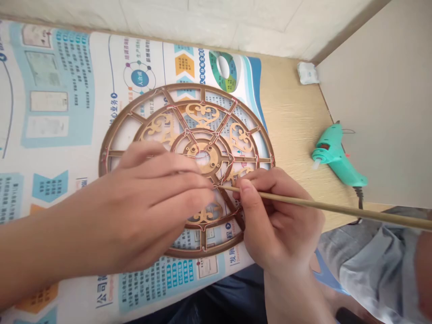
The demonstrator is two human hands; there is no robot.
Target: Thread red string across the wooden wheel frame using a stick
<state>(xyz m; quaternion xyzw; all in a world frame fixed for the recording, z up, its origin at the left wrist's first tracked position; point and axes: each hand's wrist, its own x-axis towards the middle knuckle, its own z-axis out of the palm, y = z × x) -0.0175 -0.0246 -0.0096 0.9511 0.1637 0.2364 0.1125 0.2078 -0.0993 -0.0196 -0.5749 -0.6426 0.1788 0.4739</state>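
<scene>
While our right hand (281, 218) pinches a thin wooden stick (320, 205) between thumb and curled fingers, we hold the stick's tip at the fingertips of our left hand (158, 204). Our left fingers are bent and close together; whether they grip anything, we cannot tell. Beneath both hands, we see the round, brown openwork frame (212, 155) with gold scroll ornaments, lying on a printed Chinese-language sheet (96, 164). To its right, we note a teal glue gun (340, 155) near the tabletop's (290, 103) edge.
</scene>
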